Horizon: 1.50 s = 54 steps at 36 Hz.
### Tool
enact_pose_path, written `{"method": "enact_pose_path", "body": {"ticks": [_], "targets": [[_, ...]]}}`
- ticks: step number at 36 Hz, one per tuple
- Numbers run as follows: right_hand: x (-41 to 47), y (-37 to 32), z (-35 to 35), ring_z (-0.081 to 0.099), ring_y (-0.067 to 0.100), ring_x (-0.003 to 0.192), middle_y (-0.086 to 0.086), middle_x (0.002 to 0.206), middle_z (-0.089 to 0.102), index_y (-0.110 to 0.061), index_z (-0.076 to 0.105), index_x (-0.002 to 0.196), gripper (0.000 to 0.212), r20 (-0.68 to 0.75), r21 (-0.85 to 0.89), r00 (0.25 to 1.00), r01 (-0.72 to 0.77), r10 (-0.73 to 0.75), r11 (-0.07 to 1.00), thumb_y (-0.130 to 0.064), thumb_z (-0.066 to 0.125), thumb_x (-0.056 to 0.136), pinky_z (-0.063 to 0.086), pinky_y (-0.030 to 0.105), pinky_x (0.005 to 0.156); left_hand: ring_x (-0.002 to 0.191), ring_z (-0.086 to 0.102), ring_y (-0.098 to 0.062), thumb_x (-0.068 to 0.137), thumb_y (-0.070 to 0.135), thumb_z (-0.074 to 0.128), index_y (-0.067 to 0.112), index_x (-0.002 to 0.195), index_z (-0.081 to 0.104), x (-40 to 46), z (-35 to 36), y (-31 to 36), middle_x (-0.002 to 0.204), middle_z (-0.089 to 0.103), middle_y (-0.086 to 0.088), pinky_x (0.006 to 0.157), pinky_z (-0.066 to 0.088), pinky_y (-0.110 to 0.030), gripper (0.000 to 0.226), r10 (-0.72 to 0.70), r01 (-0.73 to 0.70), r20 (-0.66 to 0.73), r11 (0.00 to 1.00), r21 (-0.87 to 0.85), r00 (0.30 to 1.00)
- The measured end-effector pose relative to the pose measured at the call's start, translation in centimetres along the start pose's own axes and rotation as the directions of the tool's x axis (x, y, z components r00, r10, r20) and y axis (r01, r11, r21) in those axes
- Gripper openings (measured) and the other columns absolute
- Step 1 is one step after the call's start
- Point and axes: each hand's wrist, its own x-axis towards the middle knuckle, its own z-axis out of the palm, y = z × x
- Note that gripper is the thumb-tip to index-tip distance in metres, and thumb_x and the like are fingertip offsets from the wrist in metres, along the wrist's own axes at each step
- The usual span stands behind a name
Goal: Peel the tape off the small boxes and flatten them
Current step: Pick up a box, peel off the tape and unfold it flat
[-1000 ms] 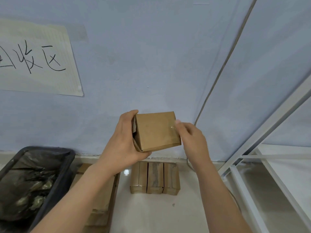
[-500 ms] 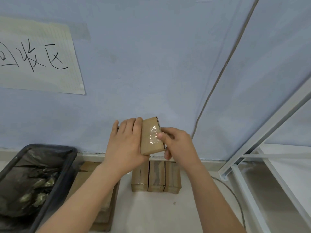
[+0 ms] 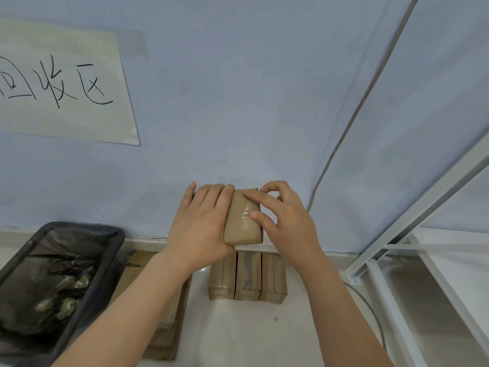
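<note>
Pale blue walls (image 3: 238, 88) meet in a corner behind the work, and a lined paper sign (image 3: 60, 83) with handwritten black characters is stuck to the left wall. Below lies a white floor (image 3: 238, 329), with a dark cable (image 3: 352, 123) running down the wall corner to it.

Both hands are raised in front of the wall, above the floor, with a small brown cardboard box (image 3: 242, 218) between them. The left hand (image 3: 201, 223) grips the box from its left side, its fingers (image 3: 217, 197) curled over the top edge and the thumb tucked under the bottom. The right hand (image 3: 285, 221) is on the box's right side: the forefinger lies across the upper face, the thumb tip presses on a shiny strip of clear tape (image 3: 247, 217) that runs over the face, and the other fingers curl behind the right edge.

Directly under the held box, three more small boxes (image 3: 247, 276) stand side by side on the floor against the foot of the wall, touching each other, also taped. To their left lies a stack of flat cardboard (image 3: 169, 324), partly hidden by the left forearm. Further left, at the floor's left edge, sits a black bin (image 3: 90, 282) lined with a dark bag. A white metal shelf frame (image 3: 412, 234) stands along the right.
</note>
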Motion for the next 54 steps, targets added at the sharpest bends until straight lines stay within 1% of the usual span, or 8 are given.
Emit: {"method": "enact_pose_path", "body": {"ticks": [8,23,27,30,36,42,48,54], "targets": [[0.0,-0.2,0.3,0.041,0.004,0.087,-0.02,0.116,0.037,-0.034,0.07,0.104,0.022,0.023,0.075,1.0,0.011,-0.013,0.997,-0.019,0.062,0.09,0.042,0.021,0.074,0.105,0.059,-0.028,0.043,0.046,0.077,0.009,0.123,0.049,-0.1,0.2,-0.3,0.112,0.06,-0.004,0.102,0.036,-0.052,0.092,0.022,-0.023,0.052,1.0,0.012,0.998],[0.2,-0.7,0.8,0.047,0.001,0.083,-0.011,0.104,0.041,-0.021,0.057,0.074,0.024,0.028,0.251,0.994,-0.11,0.106,0.962,-0.002,0.055,0.088,0.045,0.021,0.07,0.114,0.054,-0.026,0.049,0.062,0.035,0.01,0.129,0.047,0.1,-0.5,0.0,0.12,0.056,-0.003,0.108,0.029,-0.049,0.096,0.017,-0.008,0.148,0.998,-0.063,0.989],[0.5,-0.9,-0.4,0.057,0.012,0.085,0.003,0.098,0.051,-0.019,0.054,0.074,0.031,0.033,0.615,0.967,-0.22,0.254,0.757,0.006,0.047,0.092,0.049,0.016,0.06,0.13,0.036,-0.021,0.05,0.07,0.047,0.013,0.142,0.03,0.2,-1.0,-0.5,0.136,0.042,-0.001,0.116,0.009,-0.039,0.109,-0.044,0.069,0.206,0.991,-0.111,0.978],[0.6,-0.8,-1.1,0.066,0.018,0.081,0.004,0.091,0.054,-0.01,0.05,0.076,0.027,0.183,0.903,0.892,-0.318,0.413,0.287,0.008,0.042,0.094,0.052,0.02,0.057,0.129,0.035,-0.019,0.059,0.056,0.07,0.012,0.143,0.028,0.3,-1.1,-0.5,0.135,0.041,0.0,0.116,0.009,-0.036,0.103,-0.042,0.068,0.192,0.989,-0.129,0.981],[1.0,-1.1,-1.1,0.064,0.02,0.067,0.013,0.08,0.058,-0.007,0.049,0.069,0.023,0.394,0.916,0.768,-0.373,0.506,-0.147,-0.006,0.046,0.092,0.045,0.027,0.061,0.104,0.057,-0.029,0.053,0.063,0.046,0.003,0.125,0.05,0.2,-0.4,-0.5,0.113,0.058,-0.008,0.103,0.036,-0.045,0.093,-0.036,0.042,0.073,0.996,-0.077,0.997],[0.9,-0.5,-0.5,0.057,0.013,0.071,0.011,0.089,0.06,-0.011,0.047,0.079,0.017,0.276,0.86,0.811,-0.448,0.515,0.245,-0.006,0.053,0.094,0.05,0.018,0.059,0.104,0.05,-0.025,0.05,0.051,0.063,0.003,0.123,0.047,0.2,-0.3,-0.7,0.113,0.058,-0.009,0.1,0.039,-0.042,0.089,-0.036,0.038,0.018,0.995,-0.095,0.999],[1.0,1.0,-1.3,0.065,0.024,0.071,0.014,0.085,0.061,0.002,0.05,0.091,0.006,0.306,0.921,0.625,-0.387,0.718,-0.056,0.004,0.047,0.095,0.059,0.025,0.059,0.105,0.037,-0.016,0.05,0.044,0.078,0.006,0.127,0.045,0.3,-1.0,-0.7,0.117,0.054,-0.006,0.095,0.034,-0.032,0.092,-0.041,0.04,-0.005,0.98,-0.194,0.999],[1.0,2.7,-1.6,0.042,0.013,0.051,0.008,0.07,0.052,-0.01,0.041,0.088,0.019,0.113,0.907,0.571,-0.394,0.813,0.151,0.007,0.036,0.092,0.038,0.017,0.039,0.116,0.037,-0.015,0.056,0.056,0.067,0.01,0.132,0.037,0.3,-0.9,-0.6,0.125,0.05,-0.004,0.111,0.019,-0.036,0.094,0.013,-0.009,0.022,0.981,-0.194,1.0]]}}
